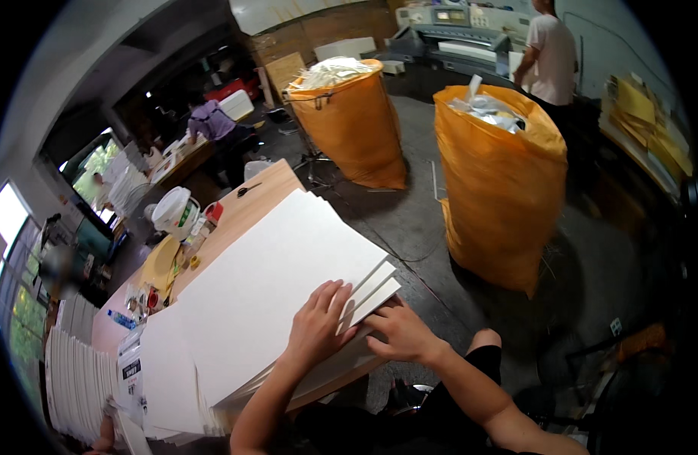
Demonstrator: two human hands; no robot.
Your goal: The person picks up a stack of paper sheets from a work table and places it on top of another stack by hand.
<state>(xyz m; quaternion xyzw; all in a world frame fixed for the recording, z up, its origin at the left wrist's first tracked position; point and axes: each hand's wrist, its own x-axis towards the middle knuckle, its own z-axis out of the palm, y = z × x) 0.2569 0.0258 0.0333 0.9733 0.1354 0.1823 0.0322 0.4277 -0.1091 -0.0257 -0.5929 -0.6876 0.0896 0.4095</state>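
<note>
Left of the table (277,180), a tall stack (76,383) of boards stands next to another person's hand (106,431); a knock could spill it. The bucket (174,211), by the table's left edge, could tip if the table is jolted. The white sheets (265,273) cover much of the table, and their fanned corner seems to jut past its right edge, so uneven pressure could slide the upper ones off. The left hand (316,322) lies flat on top, fingers out, closed on nothing I can make out. The right hand (402,330) is at the corner, fingertips hidden; I can't tell whether it pinches a sheet. A thin edge could nick a finger there.

As for room, the bottle (121,318) and other clutter crowd the table's left side. Bare wood surrounds the scissors (246,189) at its far end. Right of the table, floor (417,212) separates it from the far bag (349,129) and the near bag (504,197).
</note>
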